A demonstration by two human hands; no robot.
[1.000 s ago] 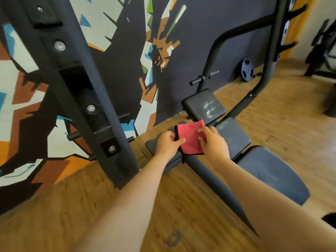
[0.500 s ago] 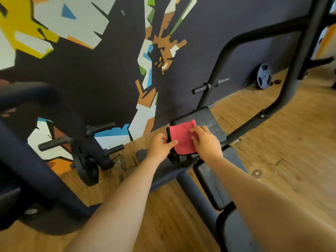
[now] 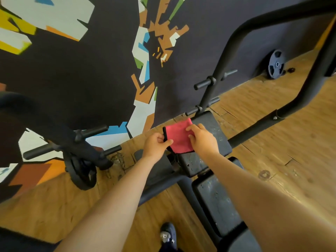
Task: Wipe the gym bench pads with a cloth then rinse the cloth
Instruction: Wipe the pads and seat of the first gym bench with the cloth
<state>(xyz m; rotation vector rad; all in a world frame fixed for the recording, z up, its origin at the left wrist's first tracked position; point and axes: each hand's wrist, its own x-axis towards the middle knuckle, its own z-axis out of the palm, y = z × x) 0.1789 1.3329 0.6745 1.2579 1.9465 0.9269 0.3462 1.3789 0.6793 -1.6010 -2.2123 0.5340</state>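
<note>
Wood-plank floor (image 3: 272, 142). Folded pink cloth (image 3: 179, 138) over black bench pad (image 3: 216, 131), pinched by left hand (image 3: 154, 144) and right hand (image 3: 203, 140); right thumb hidden.

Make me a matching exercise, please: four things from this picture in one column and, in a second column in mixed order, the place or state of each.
Things
1. cloth
2. far plate
3. shoe
4. top pad

Places or states
A. leans against the wall
B. flat and dark, dusted with pale specks
C. held by the left hand and the right hand
D. stands on the floor, at the bottom edge of the picture

Pairs: 1-C, 2-A, 3-D, 4-B
</note>
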